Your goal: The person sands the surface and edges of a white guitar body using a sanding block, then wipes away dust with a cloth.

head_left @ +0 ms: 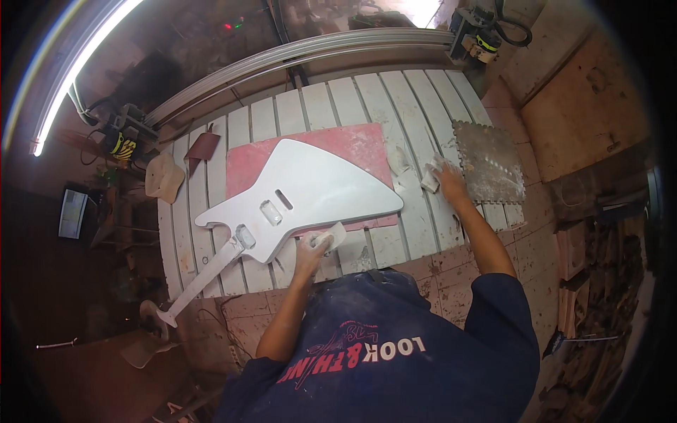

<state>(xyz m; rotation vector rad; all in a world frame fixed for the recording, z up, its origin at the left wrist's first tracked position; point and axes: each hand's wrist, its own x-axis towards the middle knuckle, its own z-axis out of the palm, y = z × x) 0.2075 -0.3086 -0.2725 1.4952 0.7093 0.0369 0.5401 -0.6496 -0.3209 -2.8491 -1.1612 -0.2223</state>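
A white, angular electric guitar body [331,187] with neck [204,280] attached lies flat on a pink pad [247,158]. Just below the body's lower edge, my left hand [312,250] has its fingers closed on a pale, thin sheet [336,237]. My right hand [451,182] reaches to the right of the guitar, fingers curled around a small whitish block [430,180] above the slatted table. A crumpled pale piece [399,162] lies to the left of that hand. A grey-brown interlocking mat [491,155] sits beside my right hand at the table's right end.
The slatted white table [317,95] has a metal rail [296,51] along its back, with machine units [476,42] at its ends. A beige cap [164,180] and brown sheet [202,148] lie at left. A monitor [72,212] is further left; wood pieces [578,282] are stacked at right.
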